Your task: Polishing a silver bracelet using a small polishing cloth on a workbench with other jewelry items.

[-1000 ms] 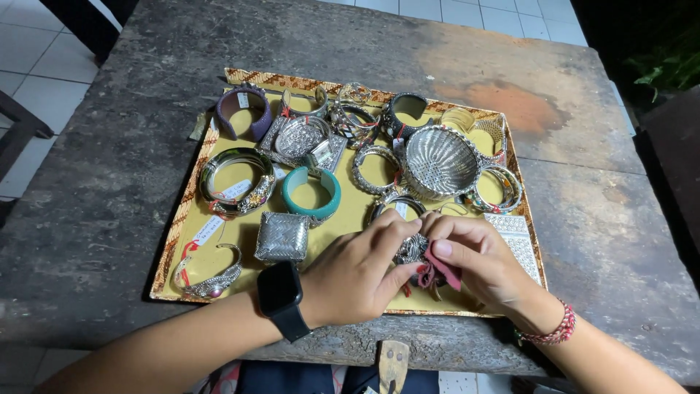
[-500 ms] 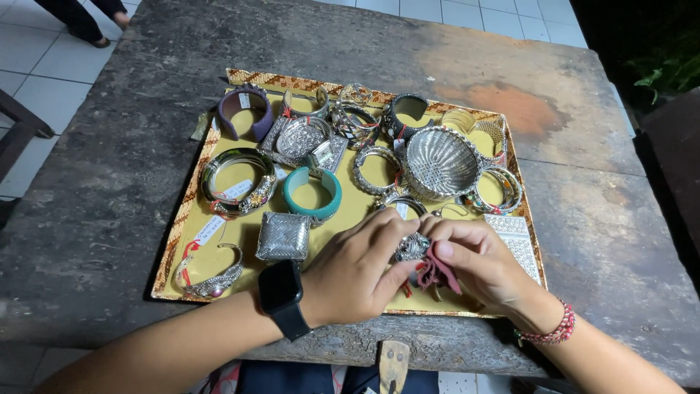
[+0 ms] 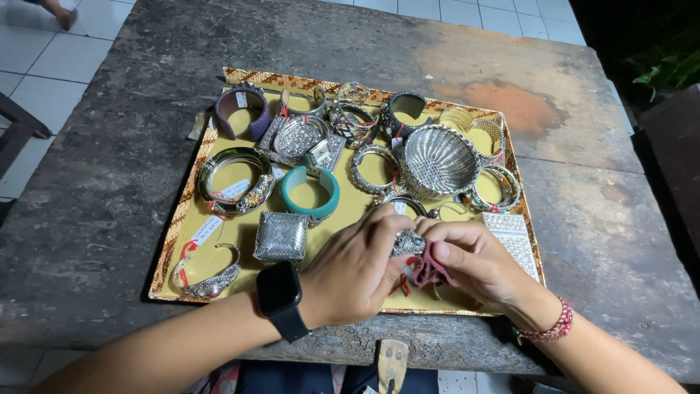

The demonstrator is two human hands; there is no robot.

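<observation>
Left hand (image 3: pixel 357 273) and right hand (image 3: pixel 477 263) meet over the near edge of the yellow tray (image 3: pixel 219 255), both closed on a small silver ornament (image 3: pixel 408 242) with a red cord (image 3: pixel 426 273). Just left of it: silver box (image 3: pixel 281 237). Behind it: teal bangle (image 3: pixel 311 192), silver bowl (image 3: pixel 440 162). Tray on stone table (image 3: pixel 109 182).

Bangles (image 3: pixel 235 180) lie in a tray (image 3: pixel 191 211) on the table (image 3: pixel 95 182).

I see bare tabletop (image 3: pixel 109 219) open around the tray (image 3: pixel 191 206), tray crowded with bracelets, teal bangle (image 3: pixel 311 192) and silver box (image 3: pixel 281 236) just beyond my left hand (image 3: pixel 357 273).
</observation>
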